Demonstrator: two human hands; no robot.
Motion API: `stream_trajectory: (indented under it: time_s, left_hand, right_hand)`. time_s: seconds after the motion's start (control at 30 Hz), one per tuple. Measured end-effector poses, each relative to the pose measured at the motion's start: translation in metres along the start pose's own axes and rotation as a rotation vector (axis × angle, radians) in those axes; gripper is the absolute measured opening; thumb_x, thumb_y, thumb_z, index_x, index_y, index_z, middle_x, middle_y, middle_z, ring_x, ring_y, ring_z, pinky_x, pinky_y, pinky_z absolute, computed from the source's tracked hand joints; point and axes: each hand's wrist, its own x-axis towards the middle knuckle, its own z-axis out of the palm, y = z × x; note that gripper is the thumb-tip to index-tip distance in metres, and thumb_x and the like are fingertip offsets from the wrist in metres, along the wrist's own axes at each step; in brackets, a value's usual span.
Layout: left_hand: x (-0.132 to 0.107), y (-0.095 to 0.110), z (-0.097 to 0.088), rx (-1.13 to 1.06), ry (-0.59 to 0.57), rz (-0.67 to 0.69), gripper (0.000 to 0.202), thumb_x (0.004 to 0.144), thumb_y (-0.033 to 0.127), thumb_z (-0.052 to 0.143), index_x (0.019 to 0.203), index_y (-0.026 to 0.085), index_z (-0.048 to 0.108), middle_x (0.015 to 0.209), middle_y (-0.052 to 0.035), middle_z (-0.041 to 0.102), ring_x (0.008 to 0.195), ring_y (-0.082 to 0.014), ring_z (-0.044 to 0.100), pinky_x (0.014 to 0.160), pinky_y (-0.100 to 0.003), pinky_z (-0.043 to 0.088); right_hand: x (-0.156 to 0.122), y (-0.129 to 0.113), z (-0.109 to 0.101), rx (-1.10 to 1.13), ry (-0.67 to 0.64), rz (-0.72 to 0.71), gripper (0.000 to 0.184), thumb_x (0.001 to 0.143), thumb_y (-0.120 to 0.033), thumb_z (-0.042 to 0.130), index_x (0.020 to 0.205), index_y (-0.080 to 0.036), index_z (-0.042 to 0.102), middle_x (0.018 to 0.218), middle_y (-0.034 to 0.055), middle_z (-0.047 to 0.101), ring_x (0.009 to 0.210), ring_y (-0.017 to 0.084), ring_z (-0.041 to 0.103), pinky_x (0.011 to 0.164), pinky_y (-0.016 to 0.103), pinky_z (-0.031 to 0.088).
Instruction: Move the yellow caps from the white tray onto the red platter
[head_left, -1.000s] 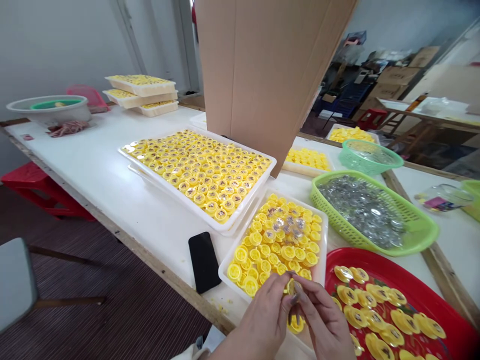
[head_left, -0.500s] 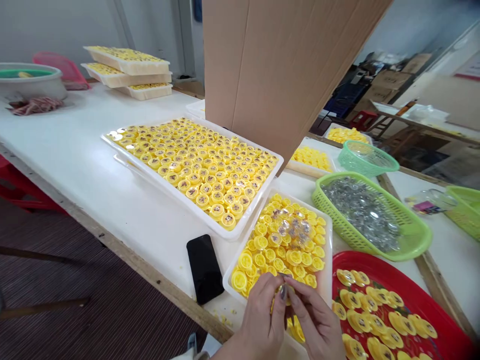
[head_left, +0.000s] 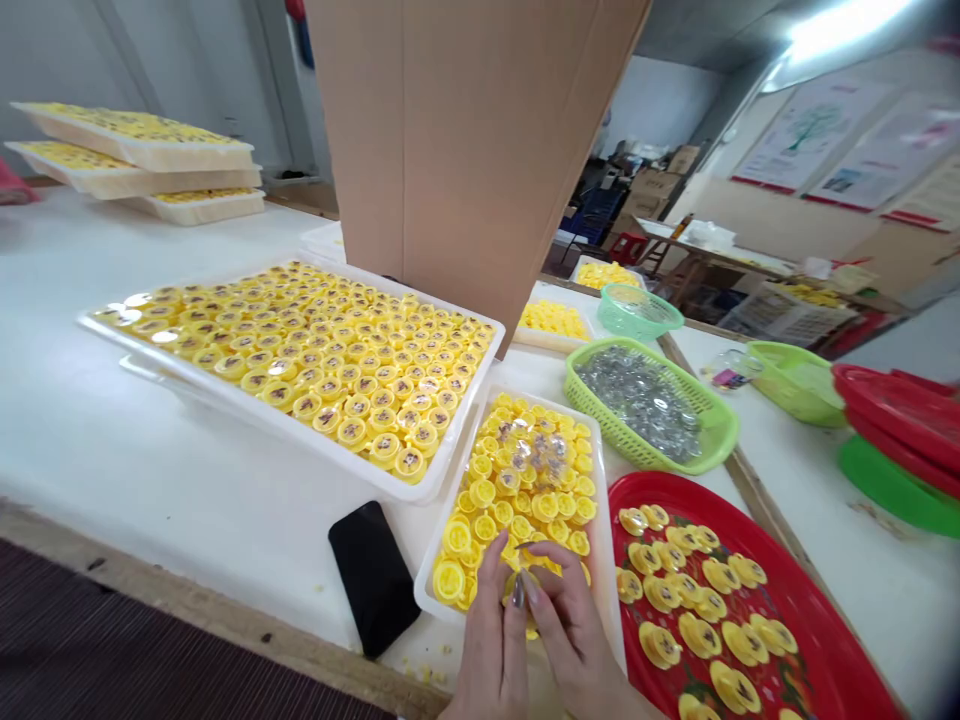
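Note:
My left hand [head_left: 489, 640] and my right hand [head_left: 566, 630] meet over the near end of a white tray [head_left: 429, 575]. Their fingertips pinch together on a small yellow plastic piece [head_left: 510, 588], mostly covered by the fingers. Loose yellow round plastic pieces [head_left: 484, 492] fill this tray, and a clear bag of printed stickers or discs [head_left: 536, 450] seems to lie on top. To the right, a red round tray [head_left: 780, 560] bears yellow pieces with printed pictures [head_left: 699, 635], spread apart in rows.
A large white tray [head_left: 247, 405] of picture-faced yellow pieces stands behind, beside a tall cardboard sheet [head_left: 465, 130]. A black phone [head_left: 373, 580] lies left of my hands. A green basket [head_left: 720, 440] holds clear plastic parts. Stacked trays [head_left: 187, 155] stand at the far left.
My view has swung to the right, so everything sits further left. Both hands stay together at the near end of the small tray, fingertips still joined.

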Motion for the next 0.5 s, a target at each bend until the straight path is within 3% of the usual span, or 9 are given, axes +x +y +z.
stream_trajectory:
  time_s: [0.07, 0.13, 0.2, 0.23, 0.3, 0.37, 0.43, 0.5]
  left_hand:
    - [0.003, -0.003, 0.003, 0.051, -0.058, 0.007, 0.054, 0.099, 0.044, 0.032, 0.145, 0.016, 0.030, 0.135, -0.0176, 0.051, 0.132, -0.0260, 0.043, 0.109, -0.044, 0.037]
    - [0.006, -0.005, 0.004, 0.131, -0.091, 0.085, 0.059, 0.099, 0.047, 0.032, 0.146, 0.013, 0.025, 0.119, -0.0166, 0.058, 0.116, -0.0263, 0.054, 0.101, -0.045, 0.042]
    - [0.009, -0.005, 0.002, 0.220, -0.058, 0.213, 0.057, 0.098, 0.045, 0.035, 0.145, 0.015, 0.025, 0.110, -0.0140, 0.058, 0.105, -0.0256, 0.056, 0.095, -0.045, 0.044]
    - [0.011, -0.003, -0.001, 0.270, -0.025, 0.278, 0.053, 0.098, 0.041, 0.037, 0.144, 0.017, 0.027, 0.109, -0.0132, 0.057, 0.104, -0.0255, 0.056, 0.094, -0.045, 0.044]
    - [0.016, 0.001, -0.012, 0.393, 0.045, 0.376, 0.041, 0.098, 0.029, 0.041, 0.138, 0.022, 0.038, 0.110, -0.0118, 0.057, 0.107, -0.0254, 0.053, 0.095, -0.045, 0.042]
    - [0.022, 0.008, -0.028, 0.536, 0.093, 0.446, 0.033, 0.096, 0.018, 0.042, 0.129, 0.023, 0.047, 0.111, -0.0108, 0.056, 0.107, -0.0243, 0.053, 0.093, -0.042, 0.043]
    - [0.030, 0.015, -0.045, 0.691, 0.137, 0.488, 0.030, 0.094, 0.013, 0.044, 0.122, 0.021, 0.051, 0.108, -0.0103, 0.058, 0.103, -0.0236, 0.054, 0.091, -0.039, 0.044]
    - [0.035, 0.021, -0.057, 0.848, 0.170, 0.484, 0.028, 0.094, 0.012, 0.045, 0.119, 0.017, 0.053, 0.105, -0.0103, 0.059, 0.100, -0.0241, 0.054, 0.090, -0.040, 0.044]
  right_hand:
    - [0.001, 0.000, -0.009, -0.032, 0.073, -0.008, 0.034, 0.095, -0.050, 0.045, 0.121, -0.029, 0.041, 0.080, -0.0007, 0.066, 0.072, 0.016, 0.063, 0.070, 0.030, 0.051]
    - [0.007, -0.002, -0.033, -0.091, 0.173, -0.010, 0.034, 0.093, -0.050, 0.048, 0.119, -0.028, 0.043, 0.077, -0.0013, 0.065, 0.070, 0.017, 0.064, 0.065, 0.029, 0.051]
    - [0.017, -0.002, -0.072, -0.183, 0.264, -0.013, 0.027, 0.091, -0.048, 0.052, 0.107, -0.027, 0.050, 0.079, -0.0001, 0.066, 0.069, 0.018, 0.063, 0.061, 0.030, 0.051]
    - [0.023, -0.001, -0.094, -0.240, 0.284, -0.022, 0.024, 0.090, -0.048, 0.055, 0.100, -0.026, 0.055, 0.084, 0.0021, 0.068, 0.075, 0.020, 0.064, 0.067, 0.033, 0.051]
    - [0.034, 0.006, -0.138, -0.377, 0.311, -0.054, 0.022, 0.086, -0.047, 0.062, 0.090, -0.025, 0.062, 0.082, 0.0026, 0.068, 0.079, 0.023, 0.063, 0.073, 0.036, 0.050]
    - [0.044, 0.020, -0.172, -0.501, 0.297, -0.094, 0.020, 0.085, -0.045, 0.064, 0.089, -0.025, 0.065, 0.083, 0.0021, 0.067, 0.077, 0.019, 0.060, 0.074, 0.035, 0.049]
    - [0.051, 0.038, -0.189, -0.589, 0.271, -0.151, 0.024, 0.086, -0.047, 0.062, 0.089, -0.023, 0.066, 0.081, 0.0010, 0.066, 0.075, 0.016, 0.059, 0.074, 0.035, 0.049]
    - [0.054, 0.055, -0.193, -0.652, 0.264, -0.220, 0.030, 0.087, -0.050, 0.060, 0.091, -0.021, 0.066, 0.082, 0.0012, 0.065, 0.077, 0.016, 0.059, 0.075, 0.037, 0.049]
